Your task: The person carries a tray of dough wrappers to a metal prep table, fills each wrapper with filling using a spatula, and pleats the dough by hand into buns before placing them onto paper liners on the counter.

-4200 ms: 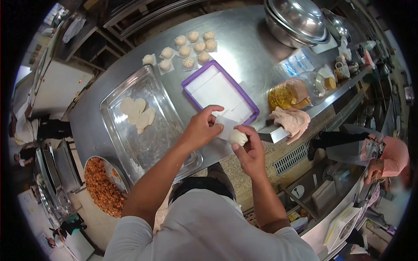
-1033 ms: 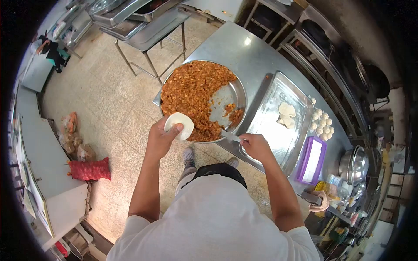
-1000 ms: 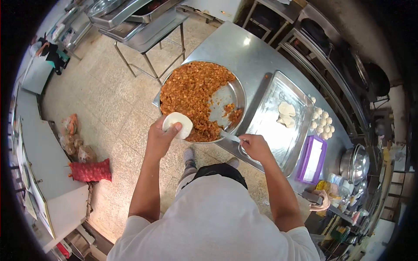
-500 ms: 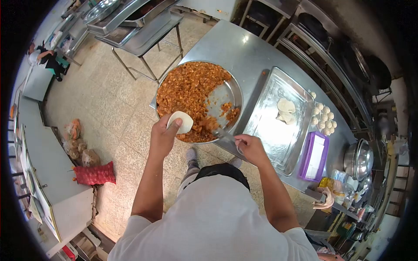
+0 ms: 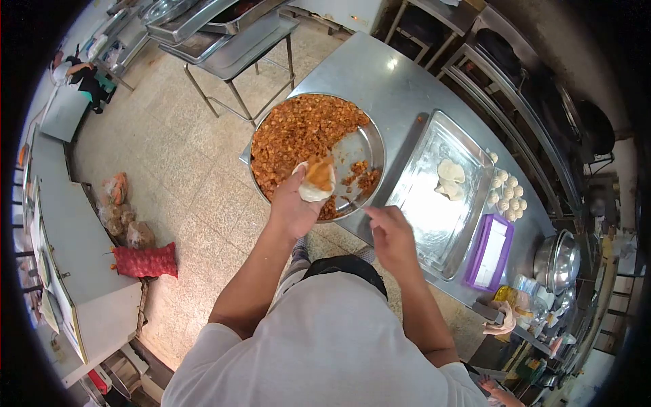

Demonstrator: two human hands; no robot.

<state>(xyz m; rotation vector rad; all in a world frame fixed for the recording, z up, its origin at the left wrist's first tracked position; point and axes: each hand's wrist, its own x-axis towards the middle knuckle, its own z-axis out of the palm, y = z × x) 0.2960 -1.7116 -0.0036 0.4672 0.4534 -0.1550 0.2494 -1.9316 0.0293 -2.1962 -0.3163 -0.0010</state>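
My left hand (image 5: 291, 209) holds a white dough round (image 5: 313, 192), cupped, with blurred orange-brown filling on it, over the near edge of a round metal pan (image 5: 377, 152). Chunky red-brown filling (image 5: 298, 129) covers most of the pan, and its right part shows bare metal with a few scraps. My right hand (image 5: 393, 239) is closed just outside the pan's near right edge, between pan and tray. Whatever its fingers hold is smeared by motion. Several flat dough rounds (image 5: 450, 178) lie in the rectangular metal tray (image 5: 415, 197) to the right.
Several pleated buns (image 5: 507, 193) stand beyond the tray. A purple-rimmed box (image 5: 469, 270) of white papers is near the table's right end, by metal bowls (image 5: 565, 261), an oil bottle (image 5: 508, 294) and a cloth (image 5: 500, 319). A red net sack (image 5: 146, 260) lies on the floor; a person (image 5: 88, 80) is far left.
My left hand has moved right and inward over the pan's edge, and filling now shows on its dough round. The spatula, earlier seen in my right hand in the filling, is no longer distinct.
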